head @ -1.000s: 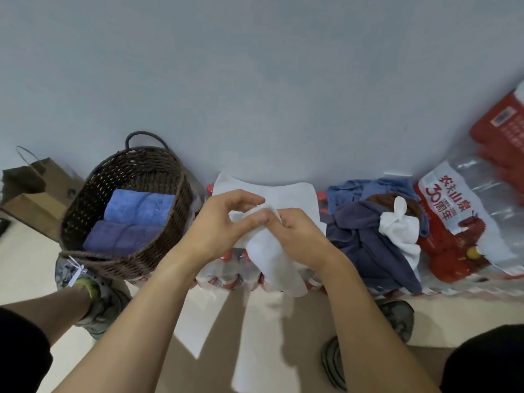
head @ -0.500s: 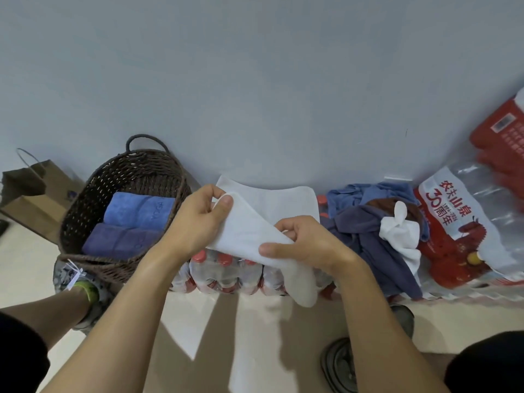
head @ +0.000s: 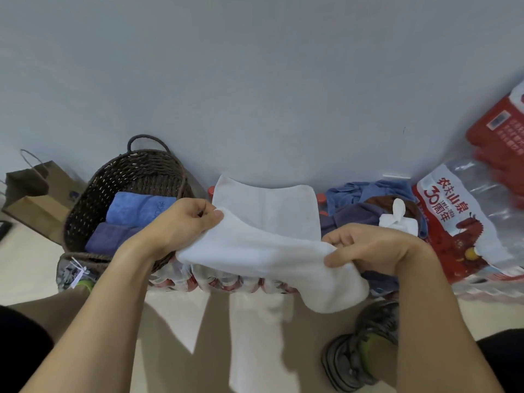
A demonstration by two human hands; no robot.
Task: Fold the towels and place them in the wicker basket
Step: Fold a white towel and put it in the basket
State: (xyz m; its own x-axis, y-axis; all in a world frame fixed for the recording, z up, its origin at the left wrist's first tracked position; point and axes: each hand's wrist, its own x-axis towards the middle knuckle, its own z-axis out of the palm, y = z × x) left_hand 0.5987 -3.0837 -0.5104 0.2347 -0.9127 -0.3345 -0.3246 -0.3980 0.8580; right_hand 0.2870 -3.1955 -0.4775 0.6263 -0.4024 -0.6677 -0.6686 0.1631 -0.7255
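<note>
Now left hand (head: 184, 222) and right hand (head: 365, 248) each pinch the white towel (head: 255, 251).

Looks like a home storage corner or stockroom: plain blue-grey wall (head: 255, 80), pale floor (head: 25, 268), shrink-wrapped bottled water packs (head: 467, 222), brown paper bag (head: 37, 199), wicker basket (head: 127, 177), loose towel pile (head: 360, 211).

Your left hand (head: 181, 222) and right hand (head: 368, 248) are bare, as are both forearms, with no sleeves, rings or watch in view. Dark fabric, apparently shorts, covers each thigh at the lower corners. Your left shoe (head: 72, 275) is grey-patterned with white laces; your right shoe (head: 351, 353) is dark grey with a ridged sole. Yellow-green socks show at both ankles.
</note>
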